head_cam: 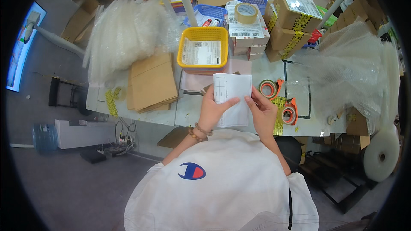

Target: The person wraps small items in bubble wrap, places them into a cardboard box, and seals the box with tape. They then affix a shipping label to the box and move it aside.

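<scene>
Both of my hands hold a folded white printed sheet (233, 86) upright above the table's front edge. My left hand (213, 107) grips its left side, thumb across the front. On the right edge, my right hand (264, 109) pinches the paper between thumb and fingers. Just beyond the sheet stands a stack of baskets topped by a yellow plastic basket (203, 32), with a printed label sheet (201, 52) lying inside. Two orange tape dispensers, one farther back (270, 89) and one nearer (288, 112), rest right of my right hand.
Flat cardboard pieces (152, 83) are stacked at the left beside piled bubble wrap (128, 35). A clear tape roll (246, 13) sits on labelled small boxes (244, 43). Taped cartons (286, 41) stand right of them, before more bubble wrap (353, 61). People work across the table (154, 118).
</scene>
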`<state>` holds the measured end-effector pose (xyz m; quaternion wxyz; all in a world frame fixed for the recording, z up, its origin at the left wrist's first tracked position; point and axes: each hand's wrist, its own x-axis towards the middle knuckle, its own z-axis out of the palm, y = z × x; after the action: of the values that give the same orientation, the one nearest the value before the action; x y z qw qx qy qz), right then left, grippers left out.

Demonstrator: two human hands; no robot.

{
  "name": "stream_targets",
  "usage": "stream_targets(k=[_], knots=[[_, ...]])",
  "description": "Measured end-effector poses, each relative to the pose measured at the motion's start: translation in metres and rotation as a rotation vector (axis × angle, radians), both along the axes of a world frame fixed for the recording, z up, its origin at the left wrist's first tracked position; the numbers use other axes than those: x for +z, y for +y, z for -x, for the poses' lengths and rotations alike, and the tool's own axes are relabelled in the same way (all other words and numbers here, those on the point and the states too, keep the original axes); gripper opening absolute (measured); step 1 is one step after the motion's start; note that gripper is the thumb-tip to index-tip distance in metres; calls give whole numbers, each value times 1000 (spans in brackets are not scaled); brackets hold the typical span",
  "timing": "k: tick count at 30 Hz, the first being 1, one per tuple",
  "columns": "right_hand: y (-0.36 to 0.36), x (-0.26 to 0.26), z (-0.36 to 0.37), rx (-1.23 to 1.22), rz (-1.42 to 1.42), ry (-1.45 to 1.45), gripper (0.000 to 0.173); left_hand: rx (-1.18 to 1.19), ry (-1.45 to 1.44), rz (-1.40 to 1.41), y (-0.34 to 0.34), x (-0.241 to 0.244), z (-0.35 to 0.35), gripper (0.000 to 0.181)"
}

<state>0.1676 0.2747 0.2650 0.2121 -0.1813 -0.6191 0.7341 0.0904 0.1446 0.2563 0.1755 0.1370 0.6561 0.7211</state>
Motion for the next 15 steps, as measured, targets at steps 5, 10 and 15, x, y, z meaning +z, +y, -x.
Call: stream_targets(k=[5,10,15], knots=[[-4,10,-1,-19,-78,-152,37,5,-59,-11,-8,2,-9,49],[3,9,-2,-143,-93,-110,39,-252,-257,-88,-27,-20,15,28],[1,-8,-2,-106,-81,-71,34,-173,-174,-72,-39,-8,19,23]])
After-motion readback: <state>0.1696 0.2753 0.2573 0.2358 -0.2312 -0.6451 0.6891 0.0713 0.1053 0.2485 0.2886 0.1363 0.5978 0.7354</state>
